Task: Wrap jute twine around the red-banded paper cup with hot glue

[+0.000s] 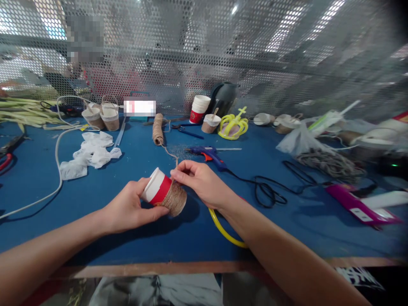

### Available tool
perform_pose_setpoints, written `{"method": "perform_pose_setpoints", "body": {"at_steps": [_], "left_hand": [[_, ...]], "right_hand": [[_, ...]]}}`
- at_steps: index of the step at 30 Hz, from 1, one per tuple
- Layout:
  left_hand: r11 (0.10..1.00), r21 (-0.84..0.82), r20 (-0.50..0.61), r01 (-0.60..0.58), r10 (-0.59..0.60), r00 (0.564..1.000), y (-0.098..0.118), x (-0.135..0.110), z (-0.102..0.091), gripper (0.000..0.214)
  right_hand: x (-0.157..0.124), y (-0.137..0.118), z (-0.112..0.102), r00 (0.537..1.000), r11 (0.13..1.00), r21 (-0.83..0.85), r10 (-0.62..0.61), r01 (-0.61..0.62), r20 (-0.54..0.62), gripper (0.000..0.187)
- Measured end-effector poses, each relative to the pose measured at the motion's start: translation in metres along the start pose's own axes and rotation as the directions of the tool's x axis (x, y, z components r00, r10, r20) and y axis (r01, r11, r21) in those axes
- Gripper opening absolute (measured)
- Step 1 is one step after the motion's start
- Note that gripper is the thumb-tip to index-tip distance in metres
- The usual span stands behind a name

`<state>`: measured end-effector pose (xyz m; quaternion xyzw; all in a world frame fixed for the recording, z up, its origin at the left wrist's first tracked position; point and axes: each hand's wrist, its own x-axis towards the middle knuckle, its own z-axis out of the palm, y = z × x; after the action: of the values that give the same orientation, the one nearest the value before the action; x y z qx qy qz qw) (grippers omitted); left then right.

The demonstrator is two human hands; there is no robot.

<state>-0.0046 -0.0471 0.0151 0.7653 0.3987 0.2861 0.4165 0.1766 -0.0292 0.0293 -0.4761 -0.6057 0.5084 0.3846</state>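
Above a blue surface (105,251), the grip of the left hand (135,207) curls around a paper cup (161,188) slanting mouth-left, its base wound with twine (175,199) to the right, where the nearer right hand (201,180) pinches that twine's strand thumb-to-finger.

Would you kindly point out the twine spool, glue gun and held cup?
Twine spool (157,129): head view, on its wound side.
Glue gun (205,151): head view, on its blue body.
Held cup (162,190): head view, on its red band.

We logged a craft workshop: glue gun (216,160), twine roll (157,129), pliers (12,147) on the table (143,250), perforated metal screen (191,55) behind.
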Motion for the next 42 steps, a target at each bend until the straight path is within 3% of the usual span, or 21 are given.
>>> {"method": "perform_pose_setpoints", "body": {"at_steps": [15,26,32,35,37,40,42], "left_hand": [[0.97,0.074,-0.022,-0.232,0.234,0.972,-0.001,-0.003,-0.001,0.011],[0.949,0.118,-0.048,-0.291,0.298,0.953,-0.002,-0.002,-0.001,0.01],[0.962,0.035,-0.035,-0.271,0.273,0.962,-0.003,-0.002,-0.002,0.011],[0.982,-0.037,0.028,-0.184,0.185,0.982,0.001,-0.001,-0.005,0.015],[0.986,-0.159,0.085,-0.042,0.056,0.995,0.003,0.001,-0.008,0.022],[0.894,-0.398,0.2,0.207,-0.136,0.97,0.004,0.004,-0.011,0.028],[0.812,-0.495,0.237,0.309,-0.216,0.947,0.002,0.006,-0.011,0.027]], "right_hand": [[-0.003,0.002,0.002,0.997,1.0,0.022,0.009,-0.011,0.074,0.024],[-0.008,-0.003,0.006,0.993,0.956,-0.275,-0.082,0.102,0.085,0.025],[-0.007,-0.002,0.007,0.993,0.945,-0.305,-0.105,0.116,0.053,0.024],[-0.007,-0.002,0.007,0.99,0.933,-0.331,-0.136,0.14,0.035,0.023],[-0.008,-0.002,0.007,0.985,0.91,-0.38,-0.172,0.163,0.011,0.021],[-0.011,0.0,0.011,0.97,0.843,-0.494,-0.245,0.212,-0.003,0.018],[-0.013,0.001,0.014,0.955,0.784,-0.565,-0.296,0.257,0.024,0.017]]}}
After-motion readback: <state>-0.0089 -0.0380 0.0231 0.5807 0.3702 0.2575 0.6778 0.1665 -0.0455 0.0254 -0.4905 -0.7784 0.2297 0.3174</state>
